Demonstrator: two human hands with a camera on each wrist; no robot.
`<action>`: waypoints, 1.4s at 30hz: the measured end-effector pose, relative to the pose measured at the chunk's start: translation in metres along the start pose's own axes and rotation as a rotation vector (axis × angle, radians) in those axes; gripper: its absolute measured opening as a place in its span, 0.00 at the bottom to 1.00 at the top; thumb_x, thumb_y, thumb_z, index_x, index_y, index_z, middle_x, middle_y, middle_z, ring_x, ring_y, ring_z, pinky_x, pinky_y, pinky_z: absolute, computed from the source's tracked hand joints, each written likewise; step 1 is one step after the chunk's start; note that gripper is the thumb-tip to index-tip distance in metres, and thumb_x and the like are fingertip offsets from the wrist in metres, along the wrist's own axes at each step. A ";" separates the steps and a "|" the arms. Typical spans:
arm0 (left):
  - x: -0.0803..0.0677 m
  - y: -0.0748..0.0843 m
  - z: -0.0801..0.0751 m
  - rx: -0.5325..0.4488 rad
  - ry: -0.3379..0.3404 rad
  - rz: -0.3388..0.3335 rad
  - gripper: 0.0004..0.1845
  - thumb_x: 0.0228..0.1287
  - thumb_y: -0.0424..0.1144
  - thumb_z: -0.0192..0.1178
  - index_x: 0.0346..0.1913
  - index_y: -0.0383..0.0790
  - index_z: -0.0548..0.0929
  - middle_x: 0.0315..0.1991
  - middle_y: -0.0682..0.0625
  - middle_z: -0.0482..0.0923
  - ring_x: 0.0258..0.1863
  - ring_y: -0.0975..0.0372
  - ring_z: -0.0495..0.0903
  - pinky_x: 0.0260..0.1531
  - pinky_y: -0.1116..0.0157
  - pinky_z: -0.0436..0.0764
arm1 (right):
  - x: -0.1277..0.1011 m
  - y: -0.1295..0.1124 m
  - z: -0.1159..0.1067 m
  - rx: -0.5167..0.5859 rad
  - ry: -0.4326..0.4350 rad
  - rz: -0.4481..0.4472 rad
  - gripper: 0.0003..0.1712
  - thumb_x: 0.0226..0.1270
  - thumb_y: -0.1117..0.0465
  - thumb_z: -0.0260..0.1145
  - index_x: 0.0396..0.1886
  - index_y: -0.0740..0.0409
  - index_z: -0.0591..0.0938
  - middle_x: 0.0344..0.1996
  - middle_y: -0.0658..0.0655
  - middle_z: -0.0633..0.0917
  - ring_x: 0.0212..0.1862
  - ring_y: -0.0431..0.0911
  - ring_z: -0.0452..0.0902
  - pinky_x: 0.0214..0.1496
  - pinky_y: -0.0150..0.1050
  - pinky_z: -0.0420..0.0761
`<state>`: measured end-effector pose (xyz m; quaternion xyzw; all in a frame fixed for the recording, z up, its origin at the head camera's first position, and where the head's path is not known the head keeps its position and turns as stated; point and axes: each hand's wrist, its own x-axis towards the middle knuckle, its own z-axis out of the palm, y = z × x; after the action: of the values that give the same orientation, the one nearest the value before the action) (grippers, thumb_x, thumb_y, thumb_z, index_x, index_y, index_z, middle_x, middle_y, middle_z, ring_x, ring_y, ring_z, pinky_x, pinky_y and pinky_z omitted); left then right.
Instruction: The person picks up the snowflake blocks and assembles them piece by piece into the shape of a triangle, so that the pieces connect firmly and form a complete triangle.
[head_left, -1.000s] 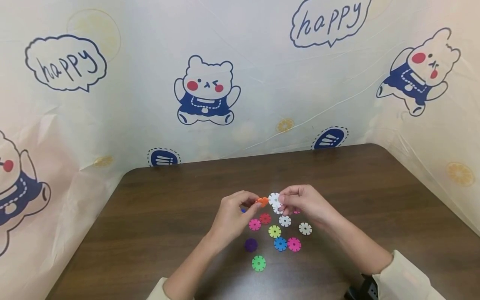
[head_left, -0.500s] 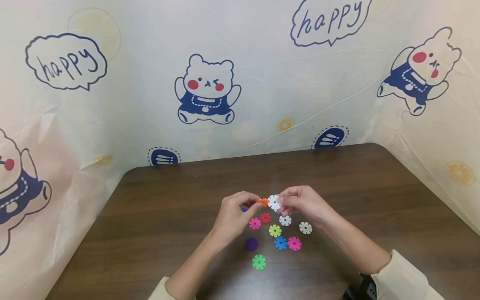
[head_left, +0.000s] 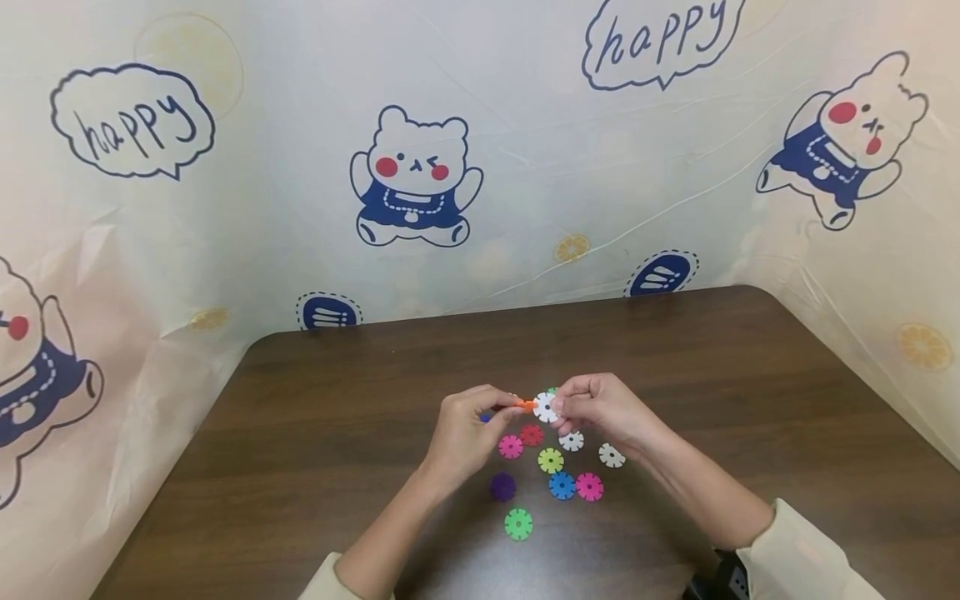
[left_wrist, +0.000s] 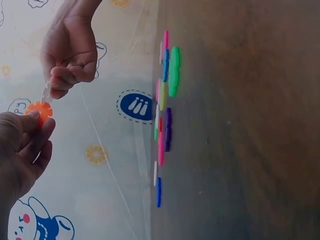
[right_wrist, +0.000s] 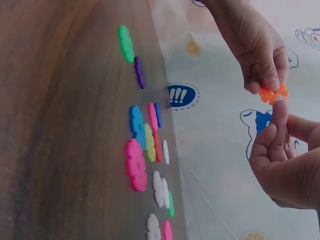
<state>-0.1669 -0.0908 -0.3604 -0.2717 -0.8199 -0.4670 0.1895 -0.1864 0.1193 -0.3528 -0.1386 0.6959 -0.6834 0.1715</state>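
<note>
Left hand (head_left: 467,429) pinches a notched orange disc (head_left: 529,406) between thumb and fingers; right hand (head_left: 611,410) pinches a white disc (head_left: 542,407) the same way. Both are held up, between the hands. Key relation: the two rims meet, planes roughly crossed — head view gives the white one face-on and the orange nearly edge-on, left wrist view the reverse. White lies to the right of orange, so the line joining them runs hand to hand (round pieces, no long axis to speak of); neither hand looks clearly nearer the contact. Whether notch sits in notch — too small to tell. Loose discs lie flat on the table (head_left: 300,467), the red one (head_left: 532,435) and yellow one (head_left: 551,460) on the wearer's side of the join.
</note>
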 end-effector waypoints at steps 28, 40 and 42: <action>0.001 -0.004 -0.010 0.017 0.005 -0.034 0.05 0.52 0.27 0.69 0.32 0.38 0.85 0.29 0.53 0.82 0.28 0.66 0.79 0.28 0.66 0.81 | 0.021 0.020 -0.056 -0.646 0.039 -0.007 0.11 0.63 0.62 0.65 0.39 0.67 0.82 0.26 0.57 0.83 0.31 0.47 0.78 0.35 0.40 0.77; 0.000 -0.006 -0.010 -0.003 0.024 -0.035 0.06 0.52 0.26 0.68 0.33 0.36 0.85 0.29 0.52 0.82 0.28 0.66 0.79 0.29 0.65 0.81 | 0.037 0.044 -0.070 -0.875 -0.029 0.137 0.12 0.52 0.65 0.72 0.37 0.62 0.81 0.17 0.50 0.75 0.22 0.42 0.68 0.27 0.35 0.68; 0.001 -0.006 -0.011 -0.004 0.027 -0.044 0.06 0.52 0.26 0.68 0.33 0.36 0.85 0.29 0.53 0.82 0.28 0.66 0.79 0.29 0.67 0.81 | 0.038 0.046 -0.070 -0.891 -0.027 0.155 0.12 0.52 0.65 0.73 0.36 0.61 0.80 0.18 0.50 0.74 0.23 0.42 0.68 0.27 0.35 0.68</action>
<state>-0.1703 -0.1021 -0.3585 -0.2479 -0.8220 -0.4765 0.1895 -0.2489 0.1672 -0.4003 -0.1556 0.9283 -0.3002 0.1548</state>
